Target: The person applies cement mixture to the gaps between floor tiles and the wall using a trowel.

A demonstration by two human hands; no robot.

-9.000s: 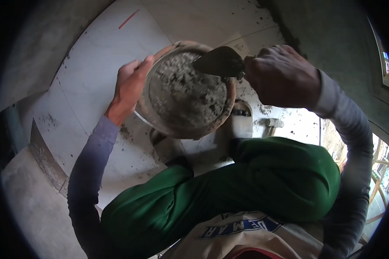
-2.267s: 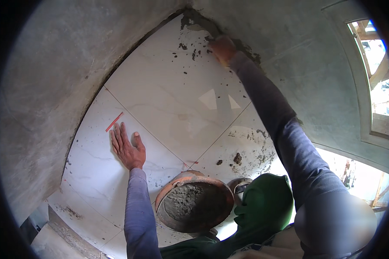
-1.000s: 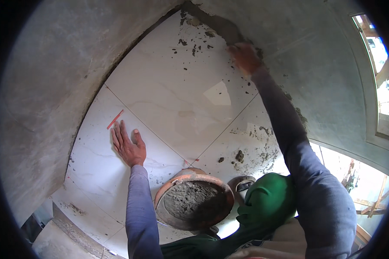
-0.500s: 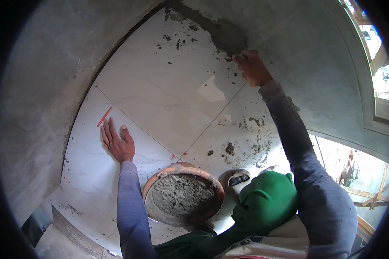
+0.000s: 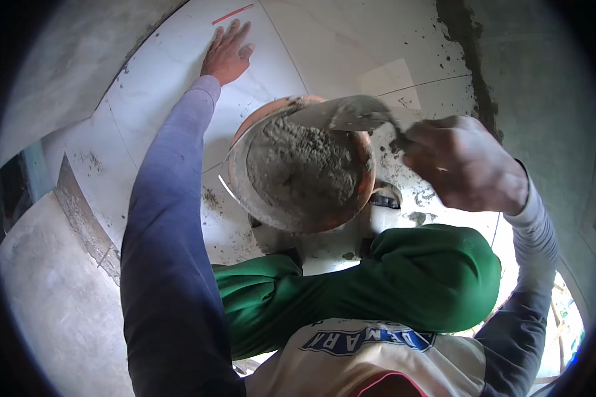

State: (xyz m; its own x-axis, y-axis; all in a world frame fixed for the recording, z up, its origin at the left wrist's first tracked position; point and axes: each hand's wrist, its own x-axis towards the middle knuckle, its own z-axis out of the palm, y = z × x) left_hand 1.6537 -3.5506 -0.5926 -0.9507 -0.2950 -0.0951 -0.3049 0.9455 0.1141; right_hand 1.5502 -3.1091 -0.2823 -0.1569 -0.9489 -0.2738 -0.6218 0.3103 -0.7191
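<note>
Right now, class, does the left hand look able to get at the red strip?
Probably yes: the left hand lies open on the white tile, its fingers pointing toward the nearby red strip, and nothing visible stands between them.

Greyish-blue sleeves [image 5: 169,192], green trousers [image 5: 437,278], cream shirt [image 5: 364,360] — blue-printed
</note>
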